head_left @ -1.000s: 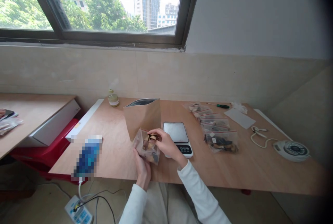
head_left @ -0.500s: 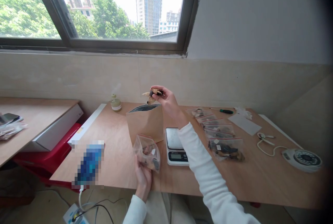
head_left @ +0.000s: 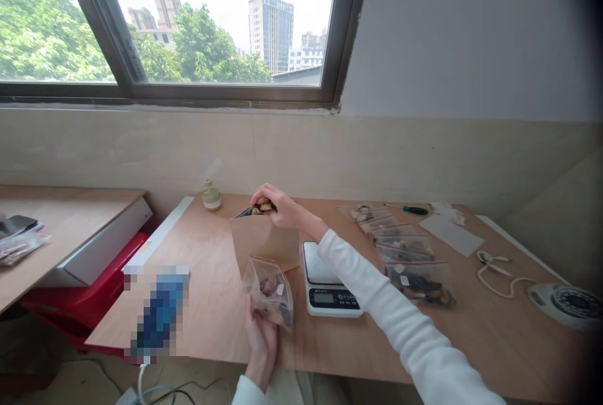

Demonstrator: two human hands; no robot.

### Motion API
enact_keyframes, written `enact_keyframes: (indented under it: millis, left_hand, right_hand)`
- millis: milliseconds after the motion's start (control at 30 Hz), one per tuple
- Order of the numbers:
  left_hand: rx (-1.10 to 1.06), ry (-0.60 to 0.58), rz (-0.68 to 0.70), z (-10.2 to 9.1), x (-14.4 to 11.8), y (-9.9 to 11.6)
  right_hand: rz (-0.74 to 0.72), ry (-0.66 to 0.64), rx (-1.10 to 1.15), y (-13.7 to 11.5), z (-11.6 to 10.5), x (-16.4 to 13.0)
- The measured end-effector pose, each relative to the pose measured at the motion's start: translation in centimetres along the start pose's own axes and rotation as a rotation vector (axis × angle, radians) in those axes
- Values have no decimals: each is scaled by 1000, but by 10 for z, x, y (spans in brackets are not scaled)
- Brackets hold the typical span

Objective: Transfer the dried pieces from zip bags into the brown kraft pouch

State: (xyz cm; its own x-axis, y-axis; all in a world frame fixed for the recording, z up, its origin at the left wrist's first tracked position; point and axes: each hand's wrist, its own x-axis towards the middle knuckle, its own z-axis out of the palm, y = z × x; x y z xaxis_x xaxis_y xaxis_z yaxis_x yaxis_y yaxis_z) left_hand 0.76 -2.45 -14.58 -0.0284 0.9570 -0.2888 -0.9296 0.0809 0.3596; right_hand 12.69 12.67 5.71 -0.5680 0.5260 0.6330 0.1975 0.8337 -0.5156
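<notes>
Kraft bag [head_left: 264, 243]: standing upright on the wooden table [head_left: 471, 342], mouth open, directly under the right hand and just beyond the left.
Right hand [head_left: 276, 205]: at the mouth of the kraft bag, fingers curled shut around a few brown dried pieces [head_left: 262, 207].
Left hand [head_left: 261, 342]: at the near table edge, gripping from below a clear zip bag [head_left: 269, 291] with a red seal strip, partly filled with dried pieces, its mouth tilted toward the kraft bag.
Scale [head_left: 326, 280]: small digital one, flat on the table, just right of both bags, under the right forearm.
Filled zip bags [head_left: 405, 254]: laid in a row, further right of the right arm.
Small bottle [head_left: 211, 195]: near the wall, just left of the right hand.
Screwdriver [head_left: 414, 210]: green-handled, far right, behind the row of bags.
</notes>
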Motion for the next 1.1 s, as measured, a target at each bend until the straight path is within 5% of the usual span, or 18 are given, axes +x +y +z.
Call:
enact_keyframes:
  millis: [333, 500, 633, 800, 867, 1000, 1100]
  left_hand:
    - [21, -41, 27, 0, -2, -3]
    - [41, -10, 50, -1, -2, -4]
    - [76, -22, 50, 1, -4, -4]
    - [78, -40, 51, 8, -8, 0]
    - [83, -35, 64, 12, -8, 1]
    - [134, -7, 64, 21, -6, 1]
    - [170, 1, 73, 28, -5, 2]
  right_hand:
    - [241, -260, -165, -11, 1, -5]
    - [284, -145, -390, -44, -5, -12]
    - [284, -44, -261, -73, -8, -38]
    - [567, -519, 68, -73, 12, -87]
    - [602, -574, 85, -63, 27, -101]
    - [385, -414, 35, -42, 52, -112]
    - [223, -413, 72, -31, 64, -115]
